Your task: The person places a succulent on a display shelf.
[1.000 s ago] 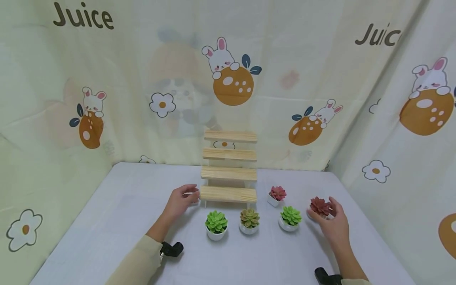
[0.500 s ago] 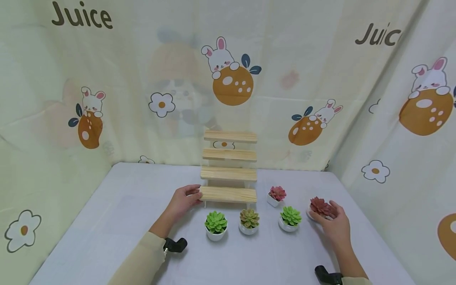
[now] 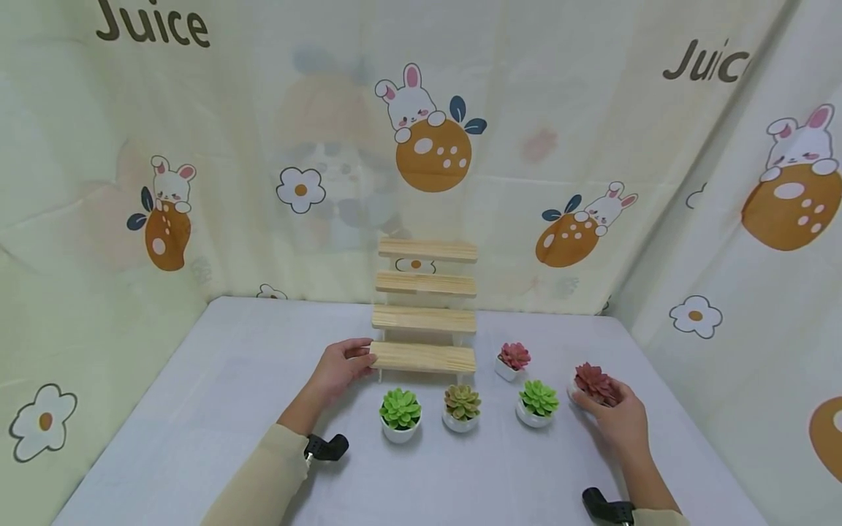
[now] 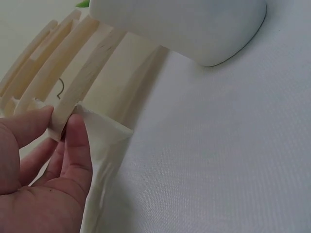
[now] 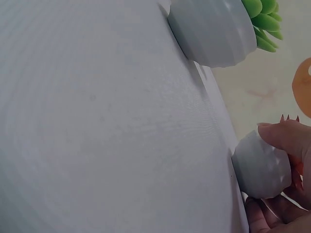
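My left hand [image 3: 338, 371] pinches the left end of the lowest board of a four-tier wooden display stand [image 3: 424, 356]. In the left wrist view, thumb and fingers meet on either side of that board [image 4: 85, 77]. At the right, my right hand [image 3: 621, 420] grips a dark red artificial succulent [image 3: 593, 381] by its pot. The right wrist view shows that white pot [image 5: 260, 167] between thumb and fingers, its base at the tabletop. The hand hides part of the red leaves.
In front of the stand are a bright green succulent [image 3: 400, 410] and an olive one [image 3: 462, 403]. Right of these sit another green succulent [image 3: 539, 399] and a pinkish-red one [image 3: 513, 358]. A printed curtain [image 3: 500, 146] hangs behind the white table [image 3: 263, 343].
My left hand has moved slightly right and taken hold of the stand's lowest board. My right fingers have closed around the dark red succulent's pot, which stays in about the same place.
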The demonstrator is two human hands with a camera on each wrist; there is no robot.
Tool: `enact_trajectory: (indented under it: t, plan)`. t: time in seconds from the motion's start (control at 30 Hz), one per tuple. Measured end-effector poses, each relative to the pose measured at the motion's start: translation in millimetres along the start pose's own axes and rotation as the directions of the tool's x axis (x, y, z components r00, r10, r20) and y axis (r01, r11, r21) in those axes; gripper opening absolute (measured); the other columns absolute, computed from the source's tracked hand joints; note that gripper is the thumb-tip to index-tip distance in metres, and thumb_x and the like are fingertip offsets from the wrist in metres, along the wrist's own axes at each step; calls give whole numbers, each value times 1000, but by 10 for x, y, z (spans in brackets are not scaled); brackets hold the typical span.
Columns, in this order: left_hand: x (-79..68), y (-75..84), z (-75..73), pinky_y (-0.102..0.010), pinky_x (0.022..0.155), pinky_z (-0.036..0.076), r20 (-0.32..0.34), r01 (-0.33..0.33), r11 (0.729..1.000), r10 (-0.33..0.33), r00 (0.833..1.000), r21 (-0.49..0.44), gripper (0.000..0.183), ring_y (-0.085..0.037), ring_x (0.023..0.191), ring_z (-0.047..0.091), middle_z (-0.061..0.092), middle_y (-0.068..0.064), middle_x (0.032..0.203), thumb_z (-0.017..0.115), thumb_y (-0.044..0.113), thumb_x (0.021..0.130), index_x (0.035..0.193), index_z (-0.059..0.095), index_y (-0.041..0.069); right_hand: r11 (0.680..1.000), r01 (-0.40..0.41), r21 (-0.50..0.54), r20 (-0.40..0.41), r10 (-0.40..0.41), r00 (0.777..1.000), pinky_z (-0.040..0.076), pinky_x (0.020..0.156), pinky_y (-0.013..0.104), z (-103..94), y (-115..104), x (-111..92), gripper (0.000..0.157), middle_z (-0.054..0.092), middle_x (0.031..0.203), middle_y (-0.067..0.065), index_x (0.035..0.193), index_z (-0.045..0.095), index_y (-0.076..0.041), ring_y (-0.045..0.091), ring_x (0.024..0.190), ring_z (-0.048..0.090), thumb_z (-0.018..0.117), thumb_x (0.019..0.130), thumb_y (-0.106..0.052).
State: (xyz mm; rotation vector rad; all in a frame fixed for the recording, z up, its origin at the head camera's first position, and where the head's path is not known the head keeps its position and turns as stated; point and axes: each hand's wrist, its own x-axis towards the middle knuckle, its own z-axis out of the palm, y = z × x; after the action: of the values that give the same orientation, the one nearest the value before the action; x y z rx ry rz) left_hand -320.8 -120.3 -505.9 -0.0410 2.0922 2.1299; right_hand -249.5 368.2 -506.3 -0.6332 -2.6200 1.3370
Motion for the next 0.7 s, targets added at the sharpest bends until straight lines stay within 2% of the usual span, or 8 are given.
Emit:
enact_trajectory:
  t: [0.33, 0.7]
  plan:
    - [1, 5, 9, -29, 82, 63, -13, 12, 1000, -12, 1000, -5, 42, -17, 91, 69, 64, -19, 119, 66, -1, 96, 138, 59, -3, 1000, -8, 4, -2, 8, 1000, 34, 119, 59, 7, -1, -12, 100, 37, 157, 32, 159, 23, 4, 48, 147, 36, 82, 88, -33]
    - [23, -13, 5, -30, 81, 63, -29, 25, 999, -26, 999, -20, 42, -18, 91, 68, 64, -18, 117, 68, -3, 95, 136, 62, -2, 1000, 12, 3, -11, -12, 1000, 39, 115, 58, -4, 5, -37, 97, 41, 155, 32, 158, 29, 4, 45, 143, 42, 82, 87, -36]
